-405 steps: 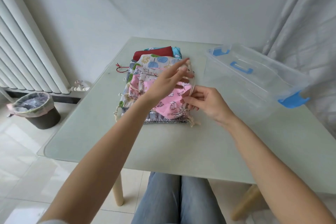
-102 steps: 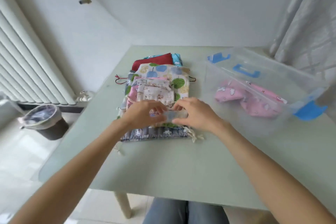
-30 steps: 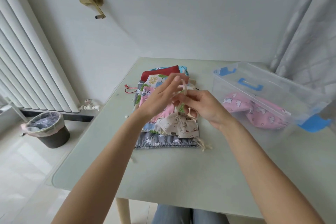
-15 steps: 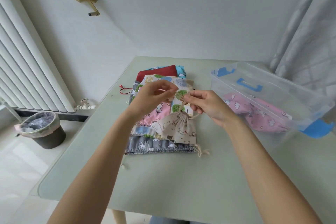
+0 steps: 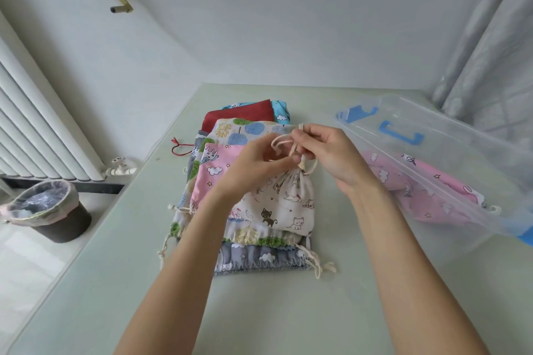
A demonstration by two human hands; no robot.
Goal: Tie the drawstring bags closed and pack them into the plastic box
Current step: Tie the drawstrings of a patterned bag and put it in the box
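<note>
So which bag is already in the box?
The pink cloud-print cloth bag, lying inside the clear plastic box; all other bags are on the table outside it.

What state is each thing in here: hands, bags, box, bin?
left hand: pinching the cord at the cat bag's neck
right hand: holding a loop of cord
cat-print bag: neck cinched, knot unfinished
stacked bags: lying flat, untied
plastic box: open, lidless
pink bag: inside the box
waste bin: lined, upright on floor
</note>
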